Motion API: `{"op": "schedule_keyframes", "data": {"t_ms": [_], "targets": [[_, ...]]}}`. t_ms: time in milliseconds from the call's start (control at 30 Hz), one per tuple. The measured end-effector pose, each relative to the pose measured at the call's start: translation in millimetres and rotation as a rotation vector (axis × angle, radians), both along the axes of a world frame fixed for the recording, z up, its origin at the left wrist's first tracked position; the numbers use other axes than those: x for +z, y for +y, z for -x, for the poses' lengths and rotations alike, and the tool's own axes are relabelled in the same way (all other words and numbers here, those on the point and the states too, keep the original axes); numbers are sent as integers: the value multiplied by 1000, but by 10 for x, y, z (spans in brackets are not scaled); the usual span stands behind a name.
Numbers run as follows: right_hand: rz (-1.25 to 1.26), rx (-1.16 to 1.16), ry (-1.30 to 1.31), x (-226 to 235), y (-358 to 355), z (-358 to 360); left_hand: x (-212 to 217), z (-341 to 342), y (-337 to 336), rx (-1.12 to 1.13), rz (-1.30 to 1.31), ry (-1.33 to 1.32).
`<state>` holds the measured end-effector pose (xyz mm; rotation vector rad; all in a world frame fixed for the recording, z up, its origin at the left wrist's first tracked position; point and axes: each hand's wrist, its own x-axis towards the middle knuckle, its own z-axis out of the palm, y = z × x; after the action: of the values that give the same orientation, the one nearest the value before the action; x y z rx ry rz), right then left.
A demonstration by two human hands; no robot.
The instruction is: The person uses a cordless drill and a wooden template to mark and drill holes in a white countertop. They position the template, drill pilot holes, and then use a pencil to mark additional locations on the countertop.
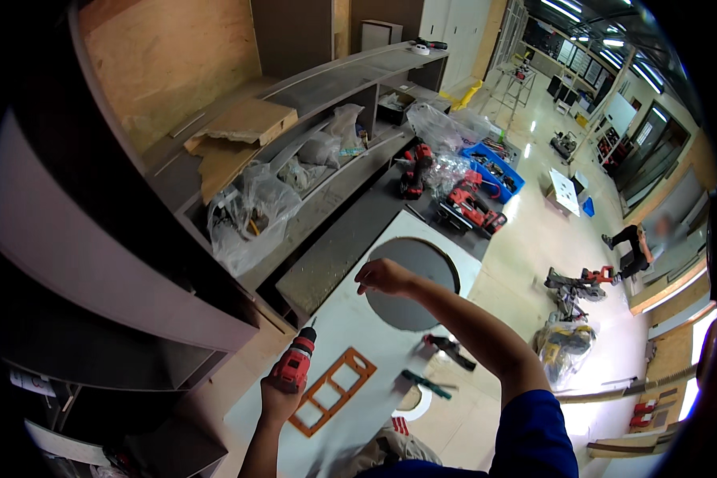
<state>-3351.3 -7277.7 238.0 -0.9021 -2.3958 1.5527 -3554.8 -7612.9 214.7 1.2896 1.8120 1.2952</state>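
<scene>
White panel [339, 333] below both hands | left hand [276, 396] clamped on red cordless drill [295, 365]: bit [314, 323] fitted, drilling apparently not under way | orange template [315, 398] right of left hand | right hand [388, 277] curled, contents unclear

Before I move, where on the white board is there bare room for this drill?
Bare patches on the white board: between the red drill and grey disc, and between the orange frame and green-handled tool. Crowded: beyond its far end, with red power tools and a blue tray. The right hand is over the disc.
</scene>
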Motion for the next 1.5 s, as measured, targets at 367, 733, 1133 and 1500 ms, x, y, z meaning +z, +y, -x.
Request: {"op": "schedule_keyframes", "data": {"t_ms": [367, 733, 1133, 1500], "targets": [[-186, -108, -24, -1706, 1810, 295, -1249, 401, 2515, 22, -225, 165], [-431, -149, -71, -2422, 2419, 499, -1810, 687, 3329, -178, 71, 877], [-642, 110, -533, -2317, 2526, 681, -1938, 895, 3480, -323, 117, 1004], [-683, 284, -716, -2539, 2626, 642, -1650, 943, 3267, -351, 287, 788]]}}
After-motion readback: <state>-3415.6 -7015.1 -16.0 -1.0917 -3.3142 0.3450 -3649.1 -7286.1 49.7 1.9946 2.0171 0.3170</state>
